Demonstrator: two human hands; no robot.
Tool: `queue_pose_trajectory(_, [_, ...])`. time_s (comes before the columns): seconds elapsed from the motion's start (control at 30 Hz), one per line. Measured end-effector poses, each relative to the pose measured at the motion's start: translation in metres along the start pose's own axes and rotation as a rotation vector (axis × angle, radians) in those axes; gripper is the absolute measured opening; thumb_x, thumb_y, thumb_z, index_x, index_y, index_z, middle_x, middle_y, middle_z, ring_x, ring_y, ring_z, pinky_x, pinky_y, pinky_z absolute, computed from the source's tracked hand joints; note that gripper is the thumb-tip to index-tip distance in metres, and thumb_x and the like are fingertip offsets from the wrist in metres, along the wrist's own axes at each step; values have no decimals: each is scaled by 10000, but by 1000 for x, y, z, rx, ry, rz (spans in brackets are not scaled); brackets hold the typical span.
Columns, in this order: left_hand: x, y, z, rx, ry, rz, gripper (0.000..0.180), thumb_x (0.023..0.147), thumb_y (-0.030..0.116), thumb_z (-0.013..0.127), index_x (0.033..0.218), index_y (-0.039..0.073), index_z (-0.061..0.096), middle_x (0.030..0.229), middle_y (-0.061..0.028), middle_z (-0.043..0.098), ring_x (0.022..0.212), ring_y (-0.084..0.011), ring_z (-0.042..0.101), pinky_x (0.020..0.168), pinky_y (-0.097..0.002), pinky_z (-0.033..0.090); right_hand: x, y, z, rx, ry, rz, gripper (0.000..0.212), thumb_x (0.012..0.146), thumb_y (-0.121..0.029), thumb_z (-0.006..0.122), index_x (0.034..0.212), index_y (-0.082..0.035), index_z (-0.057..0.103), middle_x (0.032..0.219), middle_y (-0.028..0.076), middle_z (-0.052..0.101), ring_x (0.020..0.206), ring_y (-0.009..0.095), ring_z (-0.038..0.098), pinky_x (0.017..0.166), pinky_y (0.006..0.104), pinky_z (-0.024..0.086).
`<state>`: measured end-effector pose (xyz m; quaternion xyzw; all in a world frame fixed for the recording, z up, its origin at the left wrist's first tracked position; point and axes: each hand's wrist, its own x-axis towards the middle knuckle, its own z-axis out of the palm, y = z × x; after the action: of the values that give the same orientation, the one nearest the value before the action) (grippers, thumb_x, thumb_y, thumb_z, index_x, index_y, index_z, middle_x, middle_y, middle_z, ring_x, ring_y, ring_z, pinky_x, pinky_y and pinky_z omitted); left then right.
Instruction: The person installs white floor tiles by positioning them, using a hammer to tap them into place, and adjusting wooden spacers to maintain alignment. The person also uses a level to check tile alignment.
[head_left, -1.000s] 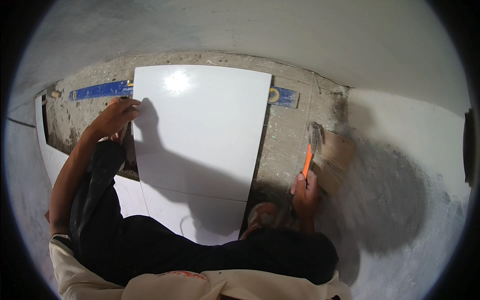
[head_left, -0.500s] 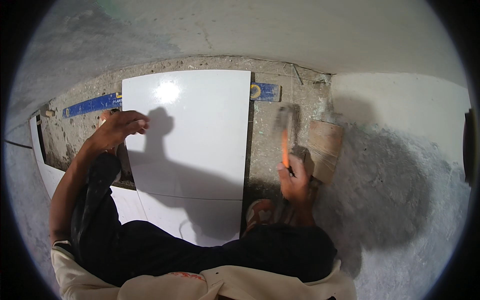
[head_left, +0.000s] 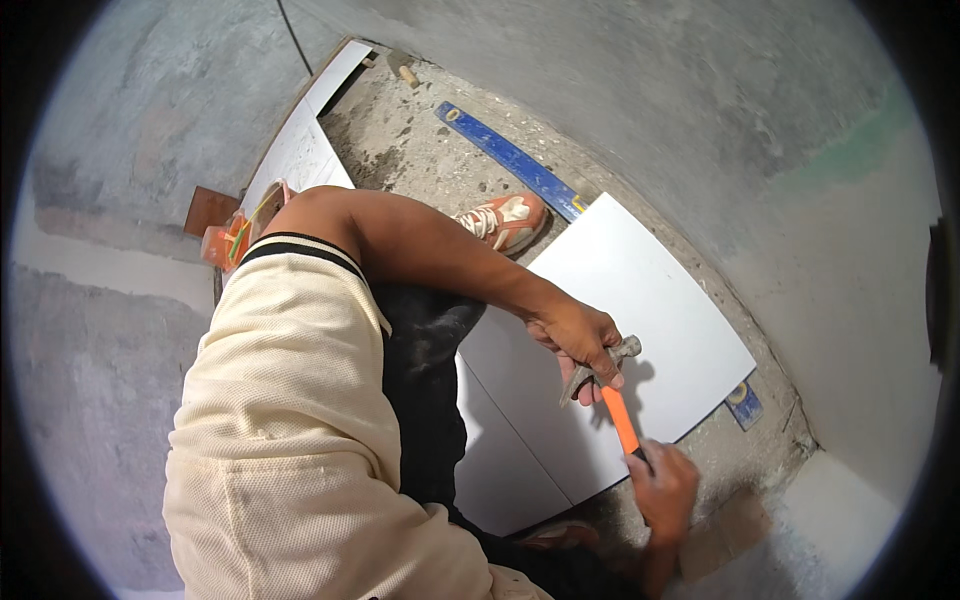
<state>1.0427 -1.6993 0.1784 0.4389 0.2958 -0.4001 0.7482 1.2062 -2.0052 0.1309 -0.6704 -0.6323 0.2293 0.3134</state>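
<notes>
A claw hammer [head_left: 618, 412] with an orange handle spans my two hands above a large white tile [head_left: 650, 270]. My left hand [head_left: 583, 340] is closed around the metal head, whose striking end and claw stick out on either side. Closed on the dark lower end of the handle is my right hand [head_left: 664, 486], slightly blurred, near the tile's right-hand edge. A blue spirit level [head_left: 510, 158] on the rough floor runs underneath the tile; its far end shows past the other edge.
More white tiles [head_left: 505, 455] lie beside my legs and along the left wall. Past the level, a small wooden piece [head_left: 408, 77] rests on bare concrete. An orange container [head_left: 218, 245] stands behind my left arm. A brown board [head_left: 728, 535] lies near my right forearm.
The view has turned toward the left. My left hand has come across from the tile's left side onto the hammer's head. The hammer, still in my right hand, is now over the tile.
</notes>
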Motion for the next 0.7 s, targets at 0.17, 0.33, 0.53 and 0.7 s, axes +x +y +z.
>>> queue_pose_trajectory(0.17, [-23,13,-15,115,-32,-6,392,1000,341,758,1155,6,628,1045,-138,732,894,-226,779,837,-385,676,-73,103,-76,-863,273,485,297,1067,-237,607,1220,5,685,1095,198,706,956,369,696,865,466,564])
queue_pose_trajectory(0.33, [-17,19,-19,256,-49,-8,402,1028,349,719,1234,7,666,1036,-136,738,876,-227,774,826,-402,659,-93,175,-151,-587,456,487,330,1087,-226,507,1149,53,672,1129,273,672,1048,459,626,937,534,507])
queue_pose_trajectory(0.53, [-19,20,-13,293,-91,-122,376,1009,292,756,1141,-45,651,986,-147,729,855,-249,786,783,-376,623,-49,177,-142,-742,405,535,274,936,-48,703,1203,10,701,1120,221,706,1049,412,683,952,486,547])
queue_pose_trajectory(0.7, [-25,21,-15,312,-76,-157,329,1005,258,761,1118,-35,660,985,-142,740,862,-239,787,801,-367,612,-51,199,-134,-736,332,566,268,922,-42,694,1188,-13,705,1089,224,686,997,422,664,882,496,553])
